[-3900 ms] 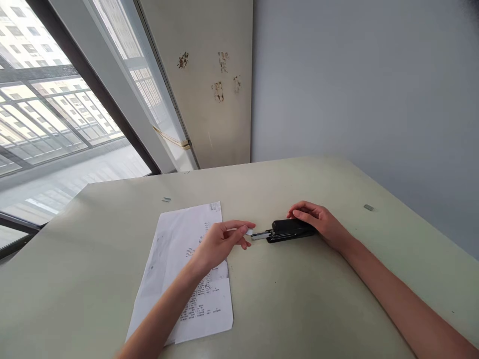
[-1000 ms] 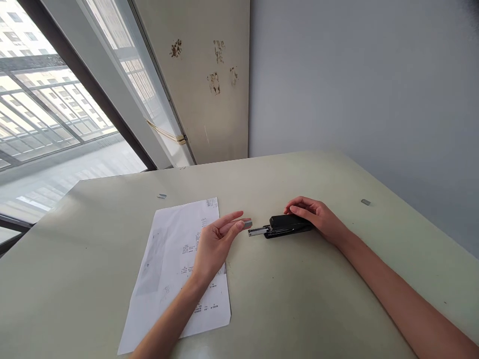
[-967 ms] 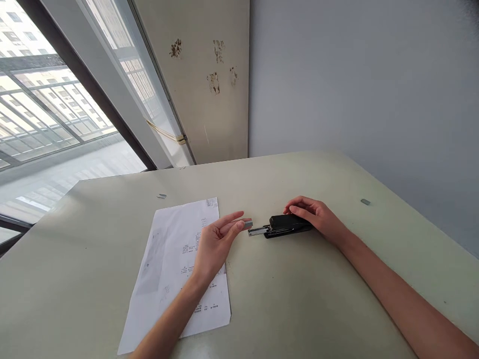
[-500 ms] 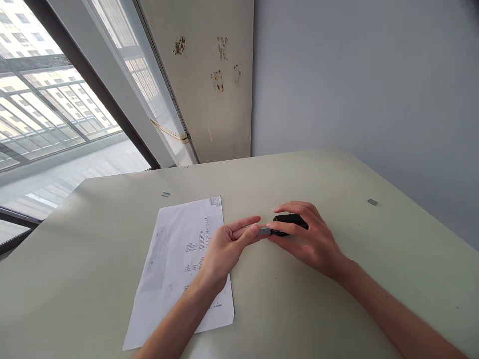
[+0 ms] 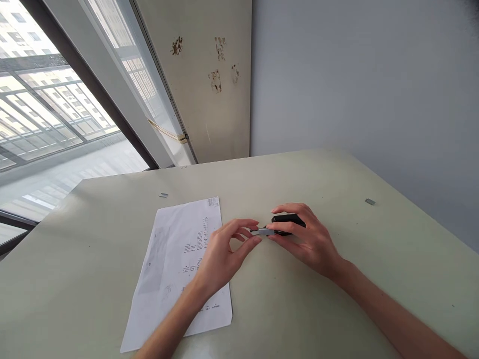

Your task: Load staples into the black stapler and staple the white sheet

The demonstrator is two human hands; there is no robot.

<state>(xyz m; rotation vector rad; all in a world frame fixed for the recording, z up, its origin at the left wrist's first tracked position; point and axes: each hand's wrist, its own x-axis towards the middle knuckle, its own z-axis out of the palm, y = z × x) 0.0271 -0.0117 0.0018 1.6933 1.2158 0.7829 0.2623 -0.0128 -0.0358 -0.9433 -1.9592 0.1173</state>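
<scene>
My right hand [image 5: 305, 234] is closed around a black stapler [image 5: 288, 219], whose grey metal part [image 5: 264, 232] points left, toward my other hand. My left hand [image 5: 232, 244] is just left of that metal end, thumb below it and fingers above, with a gap between them. The left fingertips are at or very near the tip; whether they touch it cannot be made out. Printed white sheets [image 5: 179, 269] lie on the table, partly under my left hand and forearm.
Small grey staple strips lie on the table [image 5: 93, 279], some at the back left [image 5: 163, 195] and one at the right [image 5: 370, 202]. A grey wall [image 5: 359, 75] and a stained panel [image 5: 224, 119] stand behind the table, with a window at the left.
My left thumb and fingers have parted and drawn back left from the metal part, showing more of it. My right hand still holds the stapler in nearly the same place.
</scene>
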